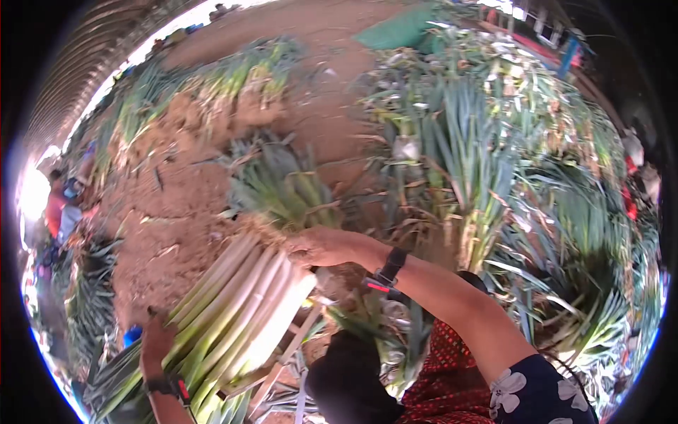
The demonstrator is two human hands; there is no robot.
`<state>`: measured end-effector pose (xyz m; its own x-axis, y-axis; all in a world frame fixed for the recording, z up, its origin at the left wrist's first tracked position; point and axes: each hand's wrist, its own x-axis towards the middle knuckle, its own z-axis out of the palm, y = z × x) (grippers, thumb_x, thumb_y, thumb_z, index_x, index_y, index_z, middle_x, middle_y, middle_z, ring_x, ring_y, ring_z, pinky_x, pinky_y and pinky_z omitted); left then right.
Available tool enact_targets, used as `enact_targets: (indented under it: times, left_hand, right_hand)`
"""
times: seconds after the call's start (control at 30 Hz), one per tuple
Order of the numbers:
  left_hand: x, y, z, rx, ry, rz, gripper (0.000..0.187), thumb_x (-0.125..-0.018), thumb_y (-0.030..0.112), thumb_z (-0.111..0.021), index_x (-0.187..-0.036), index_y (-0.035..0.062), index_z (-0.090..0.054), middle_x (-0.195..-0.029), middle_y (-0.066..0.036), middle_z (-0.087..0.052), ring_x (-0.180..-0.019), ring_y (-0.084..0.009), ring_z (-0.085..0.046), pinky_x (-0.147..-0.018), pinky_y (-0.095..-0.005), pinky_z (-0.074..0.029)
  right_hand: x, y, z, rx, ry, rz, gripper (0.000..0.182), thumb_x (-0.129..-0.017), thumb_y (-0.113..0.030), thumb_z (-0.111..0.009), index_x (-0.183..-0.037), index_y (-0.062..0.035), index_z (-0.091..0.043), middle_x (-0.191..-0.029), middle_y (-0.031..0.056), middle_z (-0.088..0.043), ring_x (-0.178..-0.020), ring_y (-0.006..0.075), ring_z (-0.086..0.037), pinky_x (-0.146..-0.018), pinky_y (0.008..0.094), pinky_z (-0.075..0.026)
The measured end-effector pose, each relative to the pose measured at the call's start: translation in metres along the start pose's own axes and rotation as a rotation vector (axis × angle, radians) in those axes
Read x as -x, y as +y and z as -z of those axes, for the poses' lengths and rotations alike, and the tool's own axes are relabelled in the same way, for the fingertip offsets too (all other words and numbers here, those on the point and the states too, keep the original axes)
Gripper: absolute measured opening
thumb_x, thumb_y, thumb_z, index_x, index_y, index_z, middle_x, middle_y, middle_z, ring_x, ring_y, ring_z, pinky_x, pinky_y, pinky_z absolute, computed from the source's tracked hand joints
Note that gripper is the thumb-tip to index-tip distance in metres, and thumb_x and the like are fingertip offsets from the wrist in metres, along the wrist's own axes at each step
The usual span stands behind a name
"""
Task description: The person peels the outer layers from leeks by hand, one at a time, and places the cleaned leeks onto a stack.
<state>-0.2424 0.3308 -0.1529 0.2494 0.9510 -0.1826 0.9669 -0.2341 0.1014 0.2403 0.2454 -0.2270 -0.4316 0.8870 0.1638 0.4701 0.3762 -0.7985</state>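
Note:
A thick bundle of leeks lies slantwise in front of me, its white shanks and roots at the upper end and its green leaves toward the lower left. At the root end, my right hand is closed on the outer leeks, its fingers partly hidden. My left hand is curled against the left side of the bundle, lower down where the stalks turn green. Just beside the left hand shows a small blue object, whose kind I cannot make out. Wooden slats show beneath the bundle.
More leeks lie on the bare soil just beyond the bundle. Large heaps of leeks cover the right side, with a green sheet behind. Another person is at the far left.

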Motion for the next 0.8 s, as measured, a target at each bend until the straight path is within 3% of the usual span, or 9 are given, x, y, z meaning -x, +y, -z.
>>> enact_targets:
  times: [0.1, 0.17, 0.23, 0.3, 0.37, 0.43, 0.47, 0.67, 0.8]
  left_hand:
    - [0.005, 0.04, 0.011, 0.074, 0.071, -0.047, 0.043, -0.085, 0.023, -0.065, -0.122, 0.001, -0.06, -0.119, -0.023, -0.06, -0.114, -0.0391, -0.054, -0.099, -0.0461, -0.042]
    - [0.009, 0.084, 0.015, 0.055, 0.143, -0.163, 0.042, -0.085, 0.02, -0.066, -0.122, 0.0016, -0.06, -0.119, -0.022, -0.061, -0.114, -0.0386, -0.054, -0.099, -0.0454, -0.042]
    - [0.015, 0.138, 0.021, 0.035, 0.222, -0.271, 0.042, -0.084, 0.017, -0.067, -0.123, 0.0022, -0.059, -0.118, -0.021, -0.061, -0.113, -0.0381, -0.054, -0.099, -0.0447, -0.042]
    - [0.028, 0.202, 0.025, 0.151, 0.168, -0.46, 0.041, -0.083, 0.015, -0.068, -0.121, 0.0027, -0.06, -0.119, -0.019, -0.061, -0.112, -0.0378, -0.055, -0.101, -0.0429, -0.041]
    - [0.047, 0.266, 0.027, 0.164, 0.121, -0.576, 0.039, -0.082, 0.013, -0.069, -0.12, 0.0036, -0.062, -0.118, -0.018, -0.063, -0.112, -0.0362, -0.056, -0.101, -0.0432, -0.04]
    - [0.063, 0.313, 0.02, 0.166, 0.052, -0.705, 0.039, -0.082, 0.014, -0.07, -0.119, 0.0044, -0.063, -0.116, -0.018, -0.064, -0.111, -0.0358, -0.057, -0.101, -0.0442, -0.039]
    - [0.072, 0.337, 0.016, 0.174, 0.013, -0.751, 0.039, -0.082, 0.016, -0.071, -0.118, 0.0047, -0.063, -0.115, -0.018, -0.065, -0.111, -0.0359, -0.057, -0.1, -0.045, -0.039]
    - [0.109, 0.449, -0.003, 0.163, -0.153, -1.025, 0.042, -0.085, 0.026, -0.07, -0.12, 0.0061, -0.059, -0.114, -0.016, -0.065, -0.111, -0.0339, -0.057, -0.1, -0.0474, -0.036]
    - [0.127, 0.498, -0.036, 0.096, -0.198, -1.118, 0.039, -0.089, 0.03, -0.065, -0.121, 0.0074, -0.058, -0.105, -0.015, -0.065, -0.104, -0.0328, -0.059, -0.096, -0.0456, -0.039]
  right_hand:
    - [0.065, 0.001, 0.034, -0.23, 0.133, -0.452, 0.038, -0.095, -0.024, -0.06, -0.125, -0.0029, -0.055, -0.108, 0.0125, -0.065, -0.095, 0.0308, -0.065, -0.08, 0.0417, -0.052]
    - [0.116, 0.095, 0.021, -0.403, 0.375, -0.213, 0.025, -0.086, -0.021, -0.064, -0.101, -0.0015, -0.064, -0.101, 0.0161, -0.066, -0.096, 0.0303, -0.064, -0.081, 0.0383, -0.053]
    - [0.181, 0.149, 0.013, 0.725, 0.361, -0.3, 0.027, -0.094, -0.02, -0.053, -0.113, -0.0034, -0.064, -0.109, 0.0227, -0.065, -0.097, 0.0374, -0.065, -0.083, 0.0443, -0.052]
    - [0.248, 0.139, -0.009, 0.324, 0.704, -0.851, 0.034, -0.092, -0.027, -0.049, -0.107, -0.0015, -0.066, -0.103, 0.0281, -0.065, -0.098, 0.0437, -0.063, -0.083, 0.05, -0.051]
    - [0.308, 0.125, -0.031, 0.293, 0.77, -1.13, 0.042, -0.09, -0.035, -0.048, -0.103, 0.0006, -0.066, -0.096, 0.0288, -0.066, -0.098, 0.0467, -0.062, -0.083, 0.0544, -0.049]
    - [0.378, 0.177, -0.079, 0.431, 0.861, -1.181, 0.033, -0.09, -0.03, -0.052, -0.091, -0.0025, -0.07, -0.089, 0.0282, -0.066, -0.092, 0.0481, -0.063, -0.079, 0.0546, -0.049]
    - [0.443, 0.279, -0.141, 0.668, 0.749, -1.173, 0.027, -0.089, -0.028, -0.056, -0.087, -0.0053, -0.071, -0.086, 0.0219, -0.066, -0.086, 0.0455, -0.063, -0.076, 0.0538, -0.049]
    - [0.428, 0.169, -0.115, 0.392, 0.626, -1.212, 0.03, -0.089, -0.032, -0.058, -0.103, -0.0065, -0.067, -0.108, 0.0231, -0.06, -0.096, 0.0414, -0.061, -0.084, 0.0531, -0.047]
    - [0.395, 0.16, -0.076, 0.36, 0.886, -1.478, 0.061, -0.086, -0.042, -0.061, -0.132, -0.0026, -0.052, -0.13, 0.0231, -0.057, -0.123, 0.0397, -0.051, -0.102, 0.0458, -0.042]
